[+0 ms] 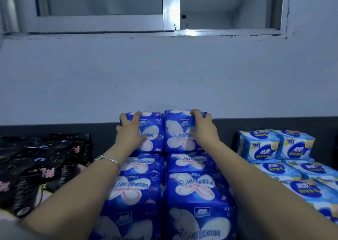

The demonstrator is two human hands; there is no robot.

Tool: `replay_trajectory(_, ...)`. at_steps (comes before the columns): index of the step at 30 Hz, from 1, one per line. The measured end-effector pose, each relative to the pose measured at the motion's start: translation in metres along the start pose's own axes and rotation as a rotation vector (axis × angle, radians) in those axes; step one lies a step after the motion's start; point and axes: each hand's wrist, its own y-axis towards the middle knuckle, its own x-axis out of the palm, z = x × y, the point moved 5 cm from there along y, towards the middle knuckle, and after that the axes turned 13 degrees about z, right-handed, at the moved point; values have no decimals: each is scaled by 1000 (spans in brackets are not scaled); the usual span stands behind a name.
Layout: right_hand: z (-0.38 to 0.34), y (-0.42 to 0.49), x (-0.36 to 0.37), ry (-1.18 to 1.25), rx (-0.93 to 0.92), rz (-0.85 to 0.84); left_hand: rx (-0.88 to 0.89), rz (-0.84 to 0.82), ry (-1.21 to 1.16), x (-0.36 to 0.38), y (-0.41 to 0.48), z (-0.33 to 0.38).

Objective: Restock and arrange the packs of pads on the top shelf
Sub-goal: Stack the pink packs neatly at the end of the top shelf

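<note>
Two upright dark blue pad packs stand side by side at the back of the shelf, against the wall. My left hand [129, 130] grips the left pack [152, 130], fingers curled over its top edge. My right hand [202, 128] grips the right pack [176, 132] the same way. In front of them lie more dark blue packs [192, 190] in two columns, reaching toward me under my forearms. A silver bracelet sits on my left wrist.
Black pad packs [45, 168] fill the shelf to the left. Light blue packs [274, 146] are stacked to the right. A dark shelf backboard [225, 130] runs behind, below a pale wall and a window [172, 7].
</note>
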Motion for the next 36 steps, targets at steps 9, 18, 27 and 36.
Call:
replay_trajectory(9,5,-8,5,-26,11,-112,-22,-127,78,-2,-3,-6)
replay_trajectory(18,-37,-37,-27,-218,-232,169,221,90,345,-58,-35,2)
replay_trajectory(27,-143,-127,-16,-215,-419,74,433,159,437,-137,-96,-66)
replay_trajectory(36,-268,-233,22,-126,-532,-15,286,143,432,-223,-157,-204)
